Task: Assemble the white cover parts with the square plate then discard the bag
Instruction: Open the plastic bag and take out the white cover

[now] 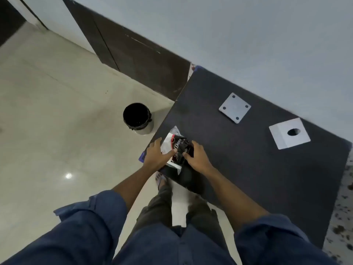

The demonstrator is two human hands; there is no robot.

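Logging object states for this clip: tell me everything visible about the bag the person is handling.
The bag is a small crinkled packet, apparently glossy plastic, black and white with red trim and partly readable white lettering. It lies at the near left corner of the dark table, by the edge. The left hand presses on its white side and the right hand pinches its black side, thumbs meeting at the middle. Whether it is opened, or what it holds, cannot be told.
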